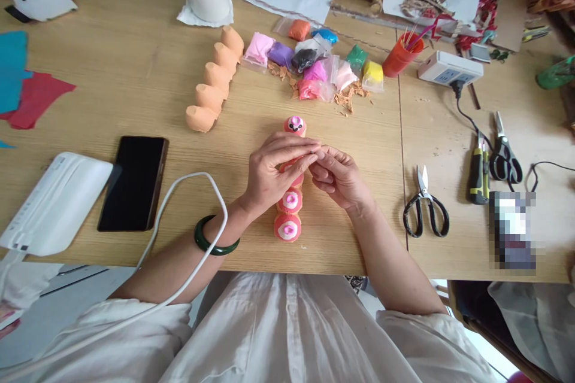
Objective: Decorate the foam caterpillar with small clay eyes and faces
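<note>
Left hand [274, 170]: fingers nearly straight and laid together, thumb close beneath them, little gap between. Right hand [339, 176]: thumb and forefinger brought together, remaining fingers curled toward the palm. Fingertips of both meet, or nearly meet, above the pink strip. Whether anything small is pinched there: cannot tell, fingers hide it.

Pink strip [288, 200]: row of rounded cups with white and pink trim, lying on the table [251, 251] in front of the person, running away from the body. Farthest cup also bears black marks. Left hand covers part of the middle cups; contact between hand and strip not determinable.

Surroundings: plain orange strip of cups [209, 84] beyond and to the left. Bags of coloured clay [314, 72] grouped beyond the pink strip, orange scraps [353, 96] among them; red cup [399, 60] with sticks just right of the bags. Scissors [423, 194] right of the right hand, well apart from it. Phone [132, 182] at left. White cable [195, 175] loops across the left forearm and the dark green bangle [200, 236].
</note>
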